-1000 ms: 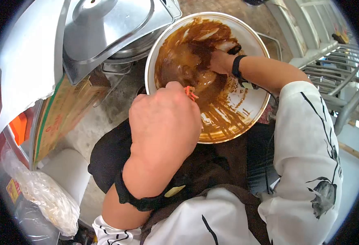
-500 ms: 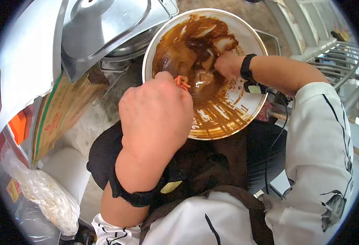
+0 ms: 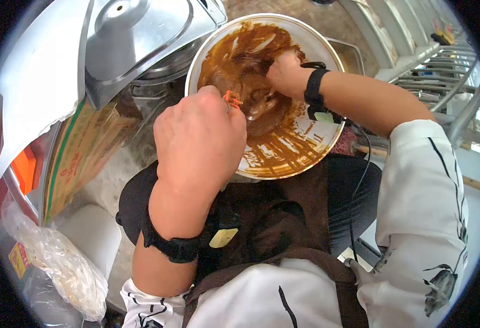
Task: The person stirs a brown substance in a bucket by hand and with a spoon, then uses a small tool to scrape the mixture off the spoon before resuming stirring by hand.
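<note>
A large white basin is tilted in front of my lap, its inside smeared with thick brown sauce. Wet brown lumps, coated and hard to identify, sit in the middle. My left hand is closed at the basin's left rim, its fingertips out of sight. Something small and orange-red shows beside its fingers; I cannot make out what it is. My right hand reaches into the basin from the right, knuckles up, against the sauce-covered lumps. Its fingertips are hidden.
A metal lid lies over pots at the upper left, beside a cardboard box. A clear plastic bag is at the lower left. On the right are a metal rack and a hanging cable.
My right hand has moved left and slightly up within the basin. The basin and my left hand have shifted slightly left in view.
</note>
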Tool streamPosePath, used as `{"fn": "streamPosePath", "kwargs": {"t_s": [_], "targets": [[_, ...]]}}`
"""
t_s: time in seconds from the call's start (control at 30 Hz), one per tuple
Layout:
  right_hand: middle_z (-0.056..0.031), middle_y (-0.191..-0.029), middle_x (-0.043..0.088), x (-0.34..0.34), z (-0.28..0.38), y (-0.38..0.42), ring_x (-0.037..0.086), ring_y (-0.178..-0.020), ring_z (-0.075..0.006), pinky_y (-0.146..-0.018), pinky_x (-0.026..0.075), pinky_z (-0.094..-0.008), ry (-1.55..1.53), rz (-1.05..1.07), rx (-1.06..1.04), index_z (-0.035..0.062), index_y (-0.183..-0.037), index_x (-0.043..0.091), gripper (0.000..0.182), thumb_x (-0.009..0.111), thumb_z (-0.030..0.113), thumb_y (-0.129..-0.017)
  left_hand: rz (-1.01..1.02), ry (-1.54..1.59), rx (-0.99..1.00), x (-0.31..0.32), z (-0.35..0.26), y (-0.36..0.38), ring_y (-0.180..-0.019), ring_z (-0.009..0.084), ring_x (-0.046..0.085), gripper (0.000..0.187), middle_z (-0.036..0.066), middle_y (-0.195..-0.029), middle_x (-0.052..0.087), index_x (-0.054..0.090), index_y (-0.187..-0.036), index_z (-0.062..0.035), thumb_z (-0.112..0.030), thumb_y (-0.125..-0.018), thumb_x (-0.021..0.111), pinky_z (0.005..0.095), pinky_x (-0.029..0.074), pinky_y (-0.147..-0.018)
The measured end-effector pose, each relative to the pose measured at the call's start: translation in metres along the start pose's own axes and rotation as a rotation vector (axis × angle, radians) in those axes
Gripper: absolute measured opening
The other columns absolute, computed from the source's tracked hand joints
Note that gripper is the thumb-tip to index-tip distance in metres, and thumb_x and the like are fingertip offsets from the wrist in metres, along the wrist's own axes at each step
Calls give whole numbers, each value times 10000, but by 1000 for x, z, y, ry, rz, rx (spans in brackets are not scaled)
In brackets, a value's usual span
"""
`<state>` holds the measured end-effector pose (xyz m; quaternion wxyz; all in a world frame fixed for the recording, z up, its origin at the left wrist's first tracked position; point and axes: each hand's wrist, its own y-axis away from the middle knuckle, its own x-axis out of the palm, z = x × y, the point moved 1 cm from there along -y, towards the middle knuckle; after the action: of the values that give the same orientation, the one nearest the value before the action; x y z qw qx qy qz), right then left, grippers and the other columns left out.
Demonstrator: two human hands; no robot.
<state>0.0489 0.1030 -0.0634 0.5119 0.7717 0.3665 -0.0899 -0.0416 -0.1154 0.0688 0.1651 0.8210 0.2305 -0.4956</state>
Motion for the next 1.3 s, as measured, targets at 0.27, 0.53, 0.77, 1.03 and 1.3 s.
{"fn": "streamPosePath", "kwargs": {"t_s": [0.27,0.53,0.77,1.03,1.3], "targets": [[-53,-941,668,66,3,-58,626,-809,-242,-550,466,-430,126,247,-1,143,-979,708,284,670,242,-716,94,106,-68,3,6,-1,-712,405,610,284,240,-713,611,600,-743,22,-256,-794,578,479,484,-686],[-90,-888,696,82,3,-67,655,-863,-278,-689,519,-431,-43,374,-220,140,-858,740,192,712,175,-671,10,21,0,3,6,-2,-614,321,642,177,171,-628,622,602,-693,-25,-181,-775,588,392,516,-617],[-133,-825,686,102,-1,-63,656,-816,-322,-648,514,-426,-198,177,-295,72,-772,720,168,685,119,-615,79,98,-86,-1,11,-4,-692,398,598,276,231,-687,594,570,-718,17,-248,-795,581,479,465,-643],[-227,-772,647,124,-12,-47,633,-753,-392,-638,497,-471,-444,392,-185,-19,-777,677,230,626,146,-625,30,114,-69,3,10,-5,-675,389,609,265,222,-708,613,582,-730,5,-252,-795,584,480,483,-656],[-185,-715,639,60,-26,0,636,-707,-365,-592,506,-437,-652,348,-198,-6,-730,655,158,606,133,-674,-10,77,-86,0,11,-6,-673,366,630,252,209,-690,624,605,-714,0,-236,-792,566,441,506,-649]]}}
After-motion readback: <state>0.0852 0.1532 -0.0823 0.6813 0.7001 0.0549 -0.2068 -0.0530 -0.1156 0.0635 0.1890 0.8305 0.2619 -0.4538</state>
